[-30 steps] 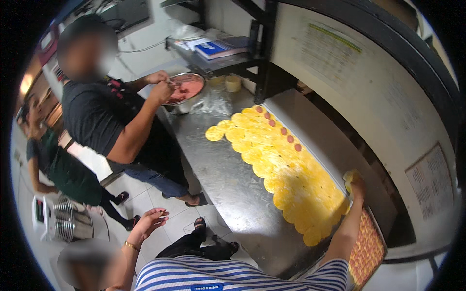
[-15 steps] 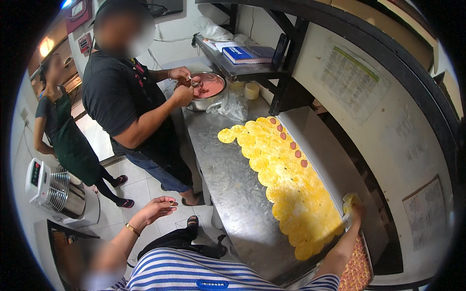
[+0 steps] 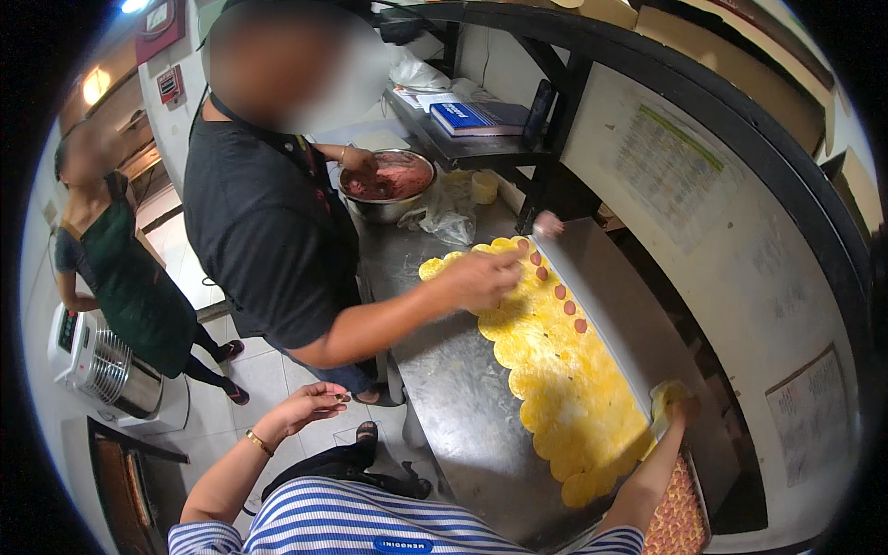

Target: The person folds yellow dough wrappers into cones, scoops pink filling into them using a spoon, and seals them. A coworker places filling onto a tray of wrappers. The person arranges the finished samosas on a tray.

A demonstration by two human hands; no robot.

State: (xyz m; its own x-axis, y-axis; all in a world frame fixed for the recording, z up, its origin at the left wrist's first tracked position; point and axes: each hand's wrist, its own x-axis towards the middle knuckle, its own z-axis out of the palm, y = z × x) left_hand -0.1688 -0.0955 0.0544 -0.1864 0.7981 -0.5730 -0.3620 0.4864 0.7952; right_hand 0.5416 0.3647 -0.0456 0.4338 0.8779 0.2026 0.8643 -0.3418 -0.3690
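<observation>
My left hand (image 3: 310, 408) is over the floor left of the steel table, its fingers pinched around something small and dark that I cannot make out. At the table's right edge, my right hand (image 3: 683, 413) grips a crumpled, pale yellow, cloth-like thing (image 3: 660, 401). Beside it, overlapping yellow rounds (image 3: 564, 398), apparently thin wrappers, cover the steel table (image 3: 435, 370). Several small pink-brown meat portions (image 3: 561, 292) lie in a row along their far right side. A co-worker's hand (image 3: 488, 277) is over the upper rounds. A blurred pink lump (image 3: 548, 225) appears just past that hand.
A steel bowl of pink meat mixture (image 3: 398, 180) stands at the far end, with the co-worker's other hand in it. Clear plastic bags (image 3: 446, 220) lie beside it. A tray of small filled pieces (image 3: 675, 518) is below my right arm. Another person (image 3: 134, 268) stands by a mixer (image 3: 120, 370).
The co-worker has leaned closer and stretched one arm from the bowl over the yellow rounds. A blurred pink lump now shows near the upper end. My hands have barely moved.
</observation>
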